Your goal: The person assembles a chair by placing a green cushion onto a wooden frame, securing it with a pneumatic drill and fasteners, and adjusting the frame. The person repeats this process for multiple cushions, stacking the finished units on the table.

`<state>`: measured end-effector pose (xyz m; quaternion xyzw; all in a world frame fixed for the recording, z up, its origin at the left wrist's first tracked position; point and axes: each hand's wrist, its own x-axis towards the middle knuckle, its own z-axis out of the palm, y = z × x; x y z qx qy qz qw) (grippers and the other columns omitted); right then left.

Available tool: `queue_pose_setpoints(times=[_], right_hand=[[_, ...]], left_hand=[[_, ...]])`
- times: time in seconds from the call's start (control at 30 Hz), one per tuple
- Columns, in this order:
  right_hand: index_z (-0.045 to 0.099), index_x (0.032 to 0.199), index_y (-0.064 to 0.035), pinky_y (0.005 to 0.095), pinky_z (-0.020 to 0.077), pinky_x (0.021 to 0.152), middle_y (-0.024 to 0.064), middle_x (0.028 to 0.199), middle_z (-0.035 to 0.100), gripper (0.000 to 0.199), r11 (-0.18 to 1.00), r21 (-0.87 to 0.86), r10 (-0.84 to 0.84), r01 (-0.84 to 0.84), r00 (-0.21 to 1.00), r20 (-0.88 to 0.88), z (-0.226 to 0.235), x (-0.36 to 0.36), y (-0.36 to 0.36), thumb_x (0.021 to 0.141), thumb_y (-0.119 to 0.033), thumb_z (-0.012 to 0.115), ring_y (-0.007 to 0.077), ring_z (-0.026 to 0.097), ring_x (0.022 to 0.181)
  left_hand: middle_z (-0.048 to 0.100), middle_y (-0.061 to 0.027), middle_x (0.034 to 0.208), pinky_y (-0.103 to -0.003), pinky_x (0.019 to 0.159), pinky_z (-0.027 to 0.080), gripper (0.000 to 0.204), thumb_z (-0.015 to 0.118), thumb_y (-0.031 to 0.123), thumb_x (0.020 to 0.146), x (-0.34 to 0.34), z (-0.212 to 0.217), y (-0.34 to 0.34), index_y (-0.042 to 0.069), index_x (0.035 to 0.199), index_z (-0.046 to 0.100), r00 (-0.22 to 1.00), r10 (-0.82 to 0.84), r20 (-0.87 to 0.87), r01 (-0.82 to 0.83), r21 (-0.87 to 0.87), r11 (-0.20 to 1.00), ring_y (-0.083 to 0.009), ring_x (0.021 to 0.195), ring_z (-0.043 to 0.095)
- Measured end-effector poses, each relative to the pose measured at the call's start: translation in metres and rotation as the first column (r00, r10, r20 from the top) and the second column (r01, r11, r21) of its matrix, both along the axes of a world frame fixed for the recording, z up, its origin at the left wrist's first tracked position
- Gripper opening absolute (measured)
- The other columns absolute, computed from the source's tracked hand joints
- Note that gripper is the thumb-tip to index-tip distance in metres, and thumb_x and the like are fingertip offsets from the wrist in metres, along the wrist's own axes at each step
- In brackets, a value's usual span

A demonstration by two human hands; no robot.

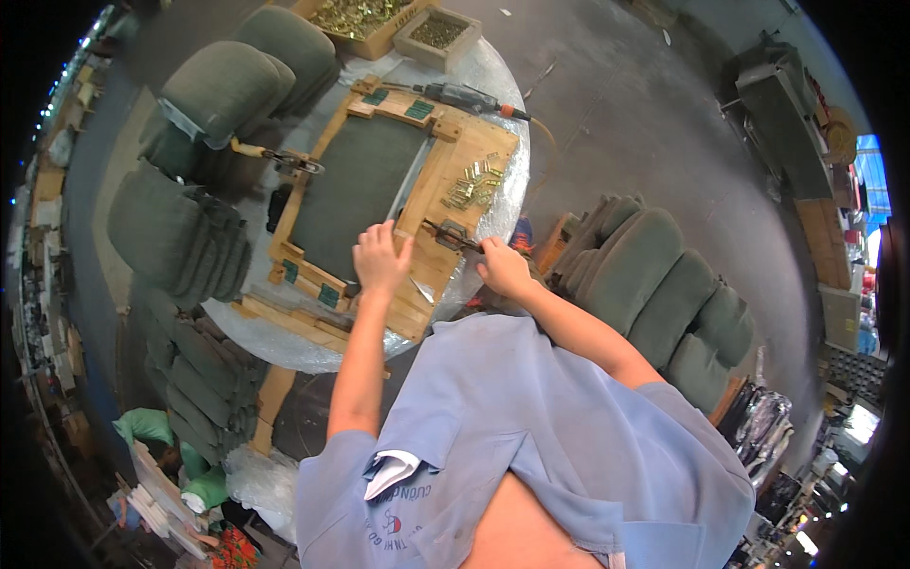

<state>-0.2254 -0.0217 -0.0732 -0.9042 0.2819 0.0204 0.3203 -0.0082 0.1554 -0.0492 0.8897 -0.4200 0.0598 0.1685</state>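
A dark green padded panel (355, 185) lies inside a wooden frame jig (417, 213) on the round table. My left hand (381, 261) rests on the panel's near right corner, fingers spread and holding nothing. My right hand (504, 269) is closed around the end of a toggle clamp (455, 235) mounted on the jig's right board. Another toggle clamp (301, 163) with a yellow handle (248, 149) stands at the jig's left side. Brass-coloured metal fittings (474, 185) lie loose on the right board, beyond my right hand.
A power tool (462, 97) with an orange hose joint lies at the jig's far edge. Boxes of small metal parts (438, 36) sit at the table's back. Stacked green cushions stand left (156, 228) and right (630, 261). Bubble wrap covers the table (512, 85). Someone in green (147, 427) is lower left.
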Motion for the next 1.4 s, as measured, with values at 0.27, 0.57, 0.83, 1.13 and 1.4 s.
queue_pose_setpoints(times=[0.27,0.57,0.83,1.13,1.4], right_hand=[[0.072,0.117,-0.0102,0.0524,0.0583,0.089,0.0171,0.11,0.071,0.025,0.999,0.015,-0.033,0.033,0.999,0.013,-0.012,0.008,0.005,0.095,-0.019,0.066,0.0408,0.071,0.103],[0.072,0.118,-0.0116,0.0532,0.0577,0.086,0.0173,0.11,0.07,0.024,0.999,0.018,-0.042,0.042,0.999,0.004,-0.013,-0.001,-0.008,0.095,-0.016,0.067,0.0418,0.071,0.101],[0.074,0.117,-0.0135,0.0527,0.0585,0.086,0.0167,0.111,0.071,0.023,1.0,0.002,-0.013,0.013,1.0,0.029,-0.015,0.001,-0.006,0.095,-0.018,0.067,0.0414,0.072,0.099],[0.078,0.119,-0.0112,0.0477,0.0575,0.091,0.0159,0.115,0.074,0.027,0.992,0.116,-0.064,0.051,0.992,0.111,-0.008,-0.009,-0.01,0.096,-0.023,0.071,0.0386,0.072,0.105],[0.076,0.122,-0.0105,0.0407,0.0587,0.09,0.0136,0.111,0.08,0.034,0.924,0.343,-0.173,0.168,0.985,-0.017,-0.02,-0.033,-0.012,0.095,-0.032,0.076,0.0312,0.077,0.102]], left_hand=[[0.071,-0.0154,0.114,-0.051,0.087,0.06,0.047,0.082,0.041,0.086,0.003,0.013,-0.009,0.006,0.113,0.065,0.98,0.11,-0.165,-0.058,0.294,0.954,-0.0376,0.105,0.073],[0.072,-0.0122,0.116,-0.051,0.087,0.06,0.05,0.082,0.042,0.085,-0.006,0.046,-0.013,0.007,0.119,0.067,0.975,0.111,-0.195,-0.073,0.19,0.979,-0.036,0.106,0.073],[0.069,-0.0109,0.112,-0.051,0.085,0.06,0.051,0.083,0.043,0.084,0.016,0.03,-0.02,0.009,0.116,0.064,0.982,0.149,-0.113,-0.106,0.317,0.942,-0.0326,0.108,0.072],[0.064,-0.0089,0.11,-0.048,0.085,0.053,0.05,0.085,0.043,0.079,0.022,0.01,-0.006,0.01,0.111,0.065,0.999,-0.014,-0.053,0.031,0.339,0.94,-0.0303,0.105,0.066],[0.062,-0.0092,0.109,-0.047,0.084,0.056,0.043,0.084,0.035,0.08,0.022,-0.005,0.0,0.01,0.108,0.062,0.978,0.052,-0.201,-0.021,0.15,0.988,-0.0294,0.106,0.066]])
